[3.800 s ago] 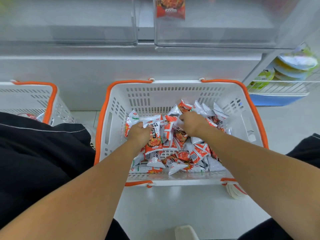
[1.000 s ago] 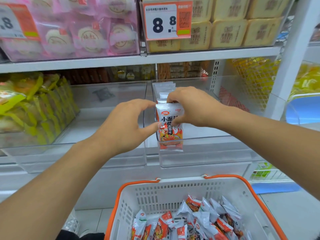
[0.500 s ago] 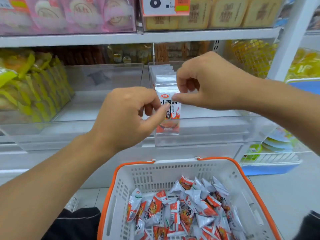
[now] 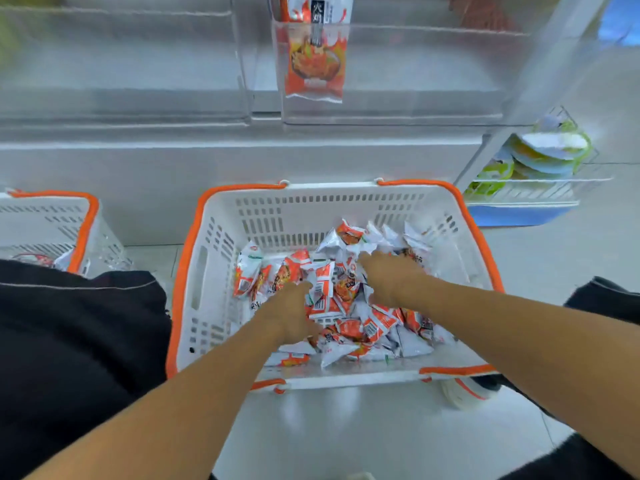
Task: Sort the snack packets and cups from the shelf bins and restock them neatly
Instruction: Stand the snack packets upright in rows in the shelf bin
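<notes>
Both hands are reaching into the white plastic basket with orange rim [image 4: 194, 244]; the left hand [image 4: 289, 315] and right hand [image 4: 389, 277] are digging among small orange-and-silver foil snack packets [image 4: 349, 306], though whether their fingers are gripping any I cannot tell. The packets are looking light, crinkly and slippery, so pinching each by its flat sealed edge is probably safest.

shop | clear shelf bins [image 4: 398, 74] | shopping basket [image 4: 187, 271] | snack packets [image 4: 346, 299]

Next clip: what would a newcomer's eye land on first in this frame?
The white plastic basket with the orange rim, centre frame on the floor, heaped with orange-and-white snack packets. Both bare hands are buried in that heap, the left hand beside the right hand. Above, one upright orange packet stands at the front of a clear shelf bin.
</notes>
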The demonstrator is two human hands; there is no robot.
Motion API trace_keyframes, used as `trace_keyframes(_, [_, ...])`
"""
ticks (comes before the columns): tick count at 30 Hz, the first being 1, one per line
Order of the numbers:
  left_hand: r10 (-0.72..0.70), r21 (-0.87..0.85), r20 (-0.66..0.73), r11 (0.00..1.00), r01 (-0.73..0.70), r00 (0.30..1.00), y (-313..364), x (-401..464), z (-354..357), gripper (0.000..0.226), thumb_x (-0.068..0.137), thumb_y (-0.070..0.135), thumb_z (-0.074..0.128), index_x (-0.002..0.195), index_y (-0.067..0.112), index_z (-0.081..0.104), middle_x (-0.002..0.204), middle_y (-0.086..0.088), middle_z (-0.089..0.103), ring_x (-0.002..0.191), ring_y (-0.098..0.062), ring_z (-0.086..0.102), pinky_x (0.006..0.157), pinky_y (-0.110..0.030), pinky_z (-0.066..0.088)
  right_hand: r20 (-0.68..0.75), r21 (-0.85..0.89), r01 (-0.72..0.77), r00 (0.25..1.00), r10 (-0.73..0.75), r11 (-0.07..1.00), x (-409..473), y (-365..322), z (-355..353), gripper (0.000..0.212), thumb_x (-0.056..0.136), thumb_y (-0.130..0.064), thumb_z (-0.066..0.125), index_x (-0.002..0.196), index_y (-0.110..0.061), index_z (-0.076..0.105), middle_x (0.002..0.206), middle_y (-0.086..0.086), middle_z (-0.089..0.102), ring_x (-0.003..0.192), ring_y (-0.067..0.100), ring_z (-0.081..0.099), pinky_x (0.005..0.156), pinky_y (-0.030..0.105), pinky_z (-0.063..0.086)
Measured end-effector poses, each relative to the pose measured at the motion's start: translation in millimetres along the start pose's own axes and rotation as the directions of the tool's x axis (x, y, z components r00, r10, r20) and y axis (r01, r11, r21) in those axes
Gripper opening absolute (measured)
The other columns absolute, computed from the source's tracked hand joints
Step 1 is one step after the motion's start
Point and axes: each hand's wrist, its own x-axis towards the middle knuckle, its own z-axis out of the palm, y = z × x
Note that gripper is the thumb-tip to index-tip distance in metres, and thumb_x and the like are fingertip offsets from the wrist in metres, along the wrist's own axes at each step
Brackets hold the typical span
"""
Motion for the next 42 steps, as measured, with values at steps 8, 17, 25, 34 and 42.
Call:
trace_keyframes(8, [-0.010,-0.153,-0.171,0.988,-0.016,0.985,6.4,58.9,11.4,0.093,0.085,0.043,0.075,0.157,0.031,0.016,0.159,-0.009,0.017,0.140,-0.034,0.037,0.109,-0.044,0.040,-0.211,0.425,-0.171,0.936,0.281,0.889,33.9,17.6,43.8,0.036,0.087,-0.031,0.074,0.115,-0.017,0.056,0.109,0.007,0.066,0.098,0.029,0.065,0.072,0.033,0.048])
trace_keyframes(17, [0.056,-0.091,-0.205,0.993,-0.076,0.977,19.3,77.3,25.4,0.031,0.096,0.036,0.061,0.119,0.016,0.055,0.120,-0.010,0.054,0.098,-0.024,0.050,0.080,-0.033,0.040,-0.143,0.347,-0.099,0.977,0.157,0.932,41.9,22.1,42.8,0.011,0.090,-0.009,0.057,0.081,-0.016,0.056,0.095,0.008,0.063,0.088,0.029,0.062,0.071,0.034,0.050])
trace_keyframes(25, [-0.151,-0.523,-0.273,0.852,-0.015,0.950,15.0,45.3,-14.6,0.030,0.086,0.007,0.072,0.107,0.016,0.053,0.094,-0.008,0.063,0.077,-0.024,0.061,0.064,-0.033,0.052,0.000,0.885,-0.043,0.996,0.091,0.463,9.7,17.9,1.8,0.016,0.095,-0.013,0.057,0.082,-0.010,0.049,0.067,0.003,0.050,0.061,0.016,0.051,0.056,0.023,0.046])
trace_keyframes(34, [0.033,-0.928,-0.021,0.372,-0.032,0.999,97.4,-47.6,-158.4,0.006,0.092,0.009,0.066,0.097,0.006,0.068,0.087,-0.008,0.074,0.076,-0.015,0.070,0.079,-0.032,0.060,-0.341,0.657,0.242,0.940,-0.006,0.714,-79.7,14.3,-149.9,0.035,0.078,-0.027,0.081,0.069,-0.015,0.049,0.068,0.000,0.062,0.060,0.011,0.059,0.058,0.027,0.053])
trace_keyframes(42, [0.079,-0.955,-0.190,0.218,-0.203,0.979,127.3,-140.4,-219.4,0.019,0.098,0.012,0.054,0.110,0.002,0.066,0.098,-0.016,0.076,0.078,-0.023,0.075,0.066,-0.033,0.063,-0.546,0.530,0.560,0.800,-0.249,0.637,-159.4,10.0,-223.8,0.043,0.070,-0.037,0.087,0.088,-0.014,0.055,0.066,-0.008,0.054,0.051,0.005,0.045,0.048,0.019,0.036])
